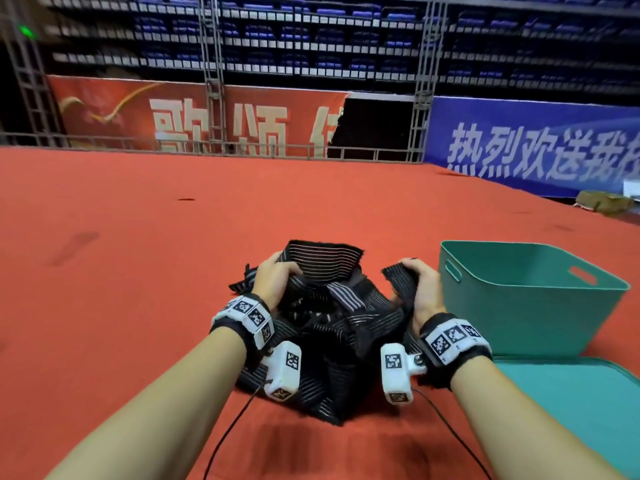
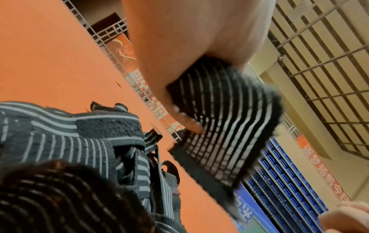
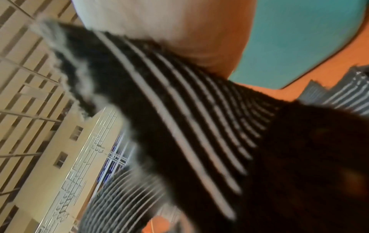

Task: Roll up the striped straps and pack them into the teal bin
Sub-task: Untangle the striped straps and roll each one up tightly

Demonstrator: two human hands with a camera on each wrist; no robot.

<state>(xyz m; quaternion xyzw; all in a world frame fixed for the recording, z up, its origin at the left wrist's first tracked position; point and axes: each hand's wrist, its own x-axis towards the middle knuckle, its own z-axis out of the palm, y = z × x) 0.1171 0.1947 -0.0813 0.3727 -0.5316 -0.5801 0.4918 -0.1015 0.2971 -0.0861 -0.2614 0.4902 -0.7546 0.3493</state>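
— While both hands are busy in the heap, which one has what?

— From the head view, the left hand [image 1: 275, 280] grips the near edge of a wide striped strap [image 1: 323, 259] that stands up at the far side of the pile of straps [image 1: 332, 344]. The left wrist camera shows the same strap [image 2: 221, 119] pinched under the thumb, its fuzzy edge blurred.

— And the other?

— The right hand [image 1: 424, 289] has its fingers curled round the end of a narrower strap [image 1: 401, 284], lifted at the pile's right side. On the right wrist view that strap [image 3: 179, 110] runs out from under the palm, too blurred for detail.

— Where does the pile sit?

— On the red carpet [image 1: 138, 271], between the two forearms. None of the straps looks rolled from here.

— The bin?

— The teal bin [image 1: 519, 306] stands upright just right of the right hand, close but apart from the pile. A teal lid [image 1: 571, 410] lies flat on the carpet in front of it, beside the right forearm.
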